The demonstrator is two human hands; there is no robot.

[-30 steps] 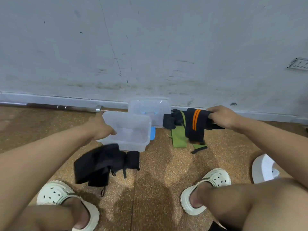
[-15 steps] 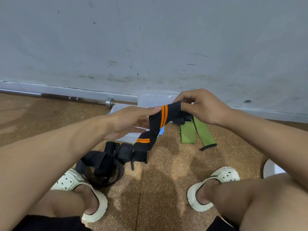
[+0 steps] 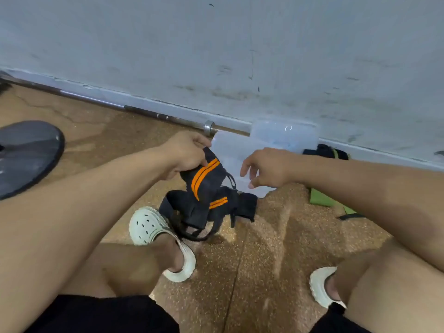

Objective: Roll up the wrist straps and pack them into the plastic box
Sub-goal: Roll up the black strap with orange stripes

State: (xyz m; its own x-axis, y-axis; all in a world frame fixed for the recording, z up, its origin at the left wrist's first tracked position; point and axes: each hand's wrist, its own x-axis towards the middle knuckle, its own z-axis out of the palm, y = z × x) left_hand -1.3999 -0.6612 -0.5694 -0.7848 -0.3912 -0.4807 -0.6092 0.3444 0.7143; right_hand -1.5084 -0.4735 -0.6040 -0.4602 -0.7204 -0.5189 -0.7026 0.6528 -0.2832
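Black webbing with two orange stripes forms the wrist strap [image 3: 206, 175] now in hand. The left hand [image 3: 186, 151] grips its upper end, fingers and thumb curled round the fabric, and holds that end above the floor [image 3: 264, 248]. The lower part of the strap hangs down onto a heap of black straps [image 3: 192, 212] lying on the floor just in front of the plastic box [image 3: 230, 150].

The right hand [image 3: 269, 167] is apart from the strap, to its right. Its fingers are loosely spread and slightly bent, and it holds nothing. It hovers over the near right corner of the plastic box.

The plastic box is clear and stands on the floor near the foot of the wall [image 3: 240, 44]. Its clear lid [image 3: 283, 134] stands behind it, against the wall. What lies inside the box cannot be told from the head view.

A green strap [image 3: 322, 200] lies on the floor to the right of the box, partly hidden by the right forearm. A dark bundle [image 3: 324, 151] lies at the wall edge beside the lid.

A barbell [image 3: 168, 117] lies along the wall edge of the floor. A dark weight plate [image 3: 26, 152] lies at the left edge of the view. Both feet wear white perforated clogs: the left clog [image 3: 149, 224] touches the heap, and the right clog [image 3: 322, 287] stands well apart from it.
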